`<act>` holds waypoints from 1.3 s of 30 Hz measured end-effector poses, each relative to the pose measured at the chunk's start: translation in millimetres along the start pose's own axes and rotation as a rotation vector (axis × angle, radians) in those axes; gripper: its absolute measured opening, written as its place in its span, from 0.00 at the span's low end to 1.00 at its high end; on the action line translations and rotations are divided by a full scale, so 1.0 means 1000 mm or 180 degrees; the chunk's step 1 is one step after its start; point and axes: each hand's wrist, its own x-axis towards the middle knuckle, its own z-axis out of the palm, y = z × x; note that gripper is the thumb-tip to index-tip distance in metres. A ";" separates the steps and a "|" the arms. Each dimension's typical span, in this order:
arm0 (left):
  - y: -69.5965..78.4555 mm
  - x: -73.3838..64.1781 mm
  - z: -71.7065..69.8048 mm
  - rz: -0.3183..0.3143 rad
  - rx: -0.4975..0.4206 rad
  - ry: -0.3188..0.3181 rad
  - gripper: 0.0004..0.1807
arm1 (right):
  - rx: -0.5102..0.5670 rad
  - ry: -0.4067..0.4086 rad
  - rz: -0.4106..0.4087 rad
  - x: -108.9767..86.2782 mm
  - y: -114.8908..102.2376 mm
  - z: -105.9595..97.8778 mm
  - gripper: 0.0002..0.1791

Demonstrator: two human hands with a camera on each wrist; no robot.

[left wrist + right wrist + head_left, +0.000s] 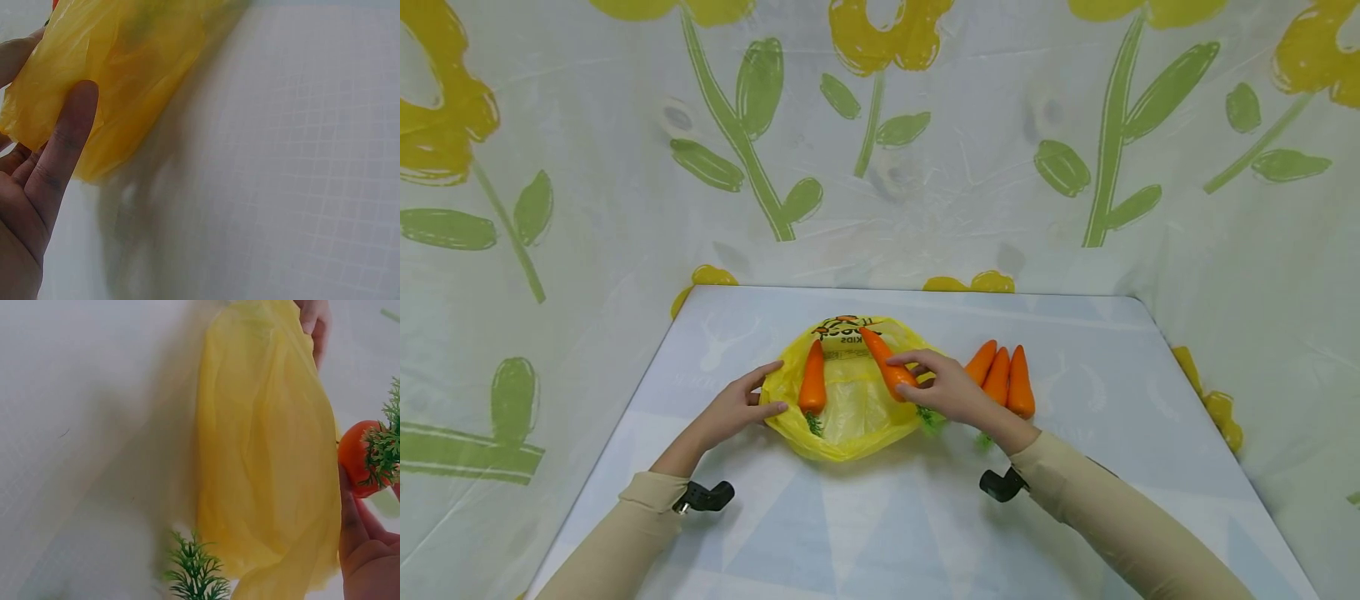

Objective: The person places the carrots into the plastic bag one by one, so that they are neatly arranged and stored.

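Bag of thin, translucent yellow plastic point(842, 448) lies on the pale, triangle-patterned tabletop point(820, 533), mouth spread wide toward the head camera. One smooth orange carrot with green frond leaves point(812, 381) rests inside, on the left side, narrow tip away from the person. Left hand point(730, 414) at the bag's left edge: thumb and fingers on either side of the film, holding the rim apart. Right hand point(951, 387) pinches a second orange carrot with a leafy green top point(882, 360) near its thick end, tip slanting over the mouth; whether it touches the film, cannot tell. Three more leafy orange carrots point(1020, 383) lie side by side on the tabletop, right of the bag, partly behind the right hand. Step in hand, as I judge it: loading the second carrot. Next move seems to call for lowering it beside the first, clearing the fronds past the right rim, then loosening the right fingers while the left steadies the mouth.
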 end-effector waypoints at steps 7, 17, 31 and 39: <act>0.001 0.000 0.001 -0.0007 0.0010 0.0003 0.46 | -0.0108 -0.0040 0.0003 0.009 0.002 0.007 0.21; 0.001 0.000 0.001 -0.0006 -0.0006 -0.0012 0.47 | -0.0242 -0.0116 0.0097 0.021 -0.001 0.016 0.21; -0.001 0.000 0.001 0.0030 -0.0029 -0.0028 0.46 | -0.0255 -0.0173 0.0148 0.037 -0.004 0.028 0.21; -0.003 0.001 0.001 0.0025 -0.0034 -0.0026 0.46 | -0.0282 -0.0164 0.0190 0.043 -0.004 0.034 0.21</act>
